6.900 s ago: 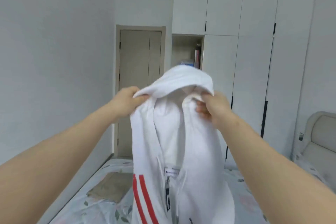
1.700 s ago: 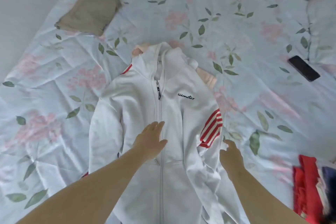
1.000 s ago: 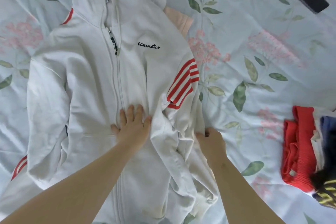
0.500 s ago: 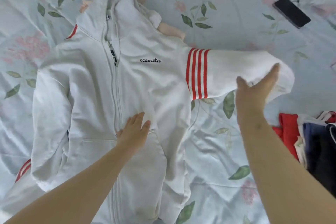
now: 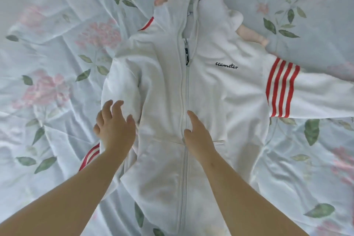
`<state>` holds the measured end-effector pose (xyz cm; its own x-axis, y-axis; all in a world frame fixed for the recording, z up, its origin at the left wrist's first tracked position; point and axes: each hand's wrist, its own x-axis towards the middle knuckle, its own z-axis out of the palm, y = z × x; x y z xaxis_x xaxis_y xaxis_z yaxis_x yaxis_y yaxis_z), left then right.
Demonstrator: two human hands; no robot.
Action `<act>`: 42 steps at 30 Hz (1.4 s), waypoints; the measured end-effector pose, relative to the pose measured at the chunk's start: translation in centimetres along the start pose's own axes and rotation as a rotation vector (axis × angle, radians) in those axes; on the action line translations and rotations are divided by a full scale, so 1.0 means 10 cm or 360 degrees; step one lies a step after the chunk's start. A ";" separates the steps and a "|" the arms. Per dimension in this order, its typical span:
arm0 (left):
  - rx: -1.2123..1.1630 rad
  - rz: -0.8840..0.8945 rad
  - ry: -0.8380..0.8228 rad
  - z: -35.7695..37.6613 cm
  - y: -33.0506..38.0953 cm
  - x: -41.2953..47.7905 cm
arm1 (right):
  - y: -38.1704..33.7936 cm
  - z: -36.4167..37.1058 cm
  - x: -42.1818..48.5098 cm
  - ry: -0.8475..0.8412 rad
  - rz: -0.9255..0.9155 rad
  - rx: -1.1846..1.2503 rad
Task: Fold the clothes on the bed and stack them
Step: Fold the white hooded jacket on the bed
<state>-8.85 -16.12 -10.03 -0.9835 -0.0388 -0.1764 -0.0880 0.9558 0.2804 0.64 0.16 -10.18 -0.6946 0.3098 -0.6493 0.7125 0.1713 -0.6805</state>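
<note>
- Jacket [image 5: 220, 92] lay zipped; left hand [image 5: 113, 126] spread at its bunched sleeve [image 5: 122, 86], right hand [image 5: 198, 137] flat by the zip [image 5: 186, 86].
- Sleeve likely needed drawing out flat, body pinned.

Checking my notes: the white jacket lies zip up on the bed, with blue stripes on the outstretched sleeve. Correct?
No. The head view shows the stripes are red, not blue. The jacket does lie zip up on the bed, with those stripes on the outstretched sleeve.
</note>
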 end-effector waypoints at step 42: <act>-0.1856 -0.0673 -0.0899 0.15 -0.75 -0.82 | 0.71 0.25 -0.83 0.0719 0.0295 -0.0500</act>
<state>0.10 -22.50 -12.14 -0.6751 0.1281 -0.7265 -0.7215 0.0904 0.6864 11.22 -3.53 -10.47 -0.4932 0.7177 -0.4916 0.8614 0.3243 -0.3909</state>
